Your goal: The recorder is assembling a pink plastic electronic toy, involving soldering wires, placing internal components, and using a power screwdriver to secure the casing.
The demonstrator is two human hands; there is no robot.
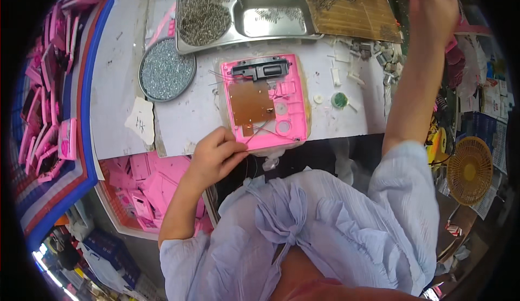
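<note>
Touching the pink casing (295, 111) with the left hand (214, 155), stretching the right hand (433, 3) toward the far right

Lying open side up on the white counter (119, 122), right at its near edge, in front of the light blue shirt (303, 214). Held or steadied at the near left corner by the left hand, with thumb and fingers bent and drawn close together; cannot tell whether gripping the rim, pinching a wire or only resting there. Extended well away from the casing with the right hand, partly cut off by the upper edge of view; cannot tell whether open, closed or gripping anything.

Fitted inside the casing: a black module (265, 71) along the far side and a brown board (252, 103) over the left and middle. Crossing the near part: thin wires (259, 132).

Set beyond the casing: a metal tray (244, 41) with a heap of small metal pieces (203, 25). Laid to the right of the tray: a brown sheet (374, 17) with more such pieces. Placed to the casing's left: a round dish (168, 71) full of tiny grey bits, and near it a torn white scrap (142, 119). Scattered to the right: a green round piece (339, 100), a white disc (318, 99) and small blocks (387, 60). Piled below the counter, at left: pink parts (157, 187) in a bin (111, 214).
</note>
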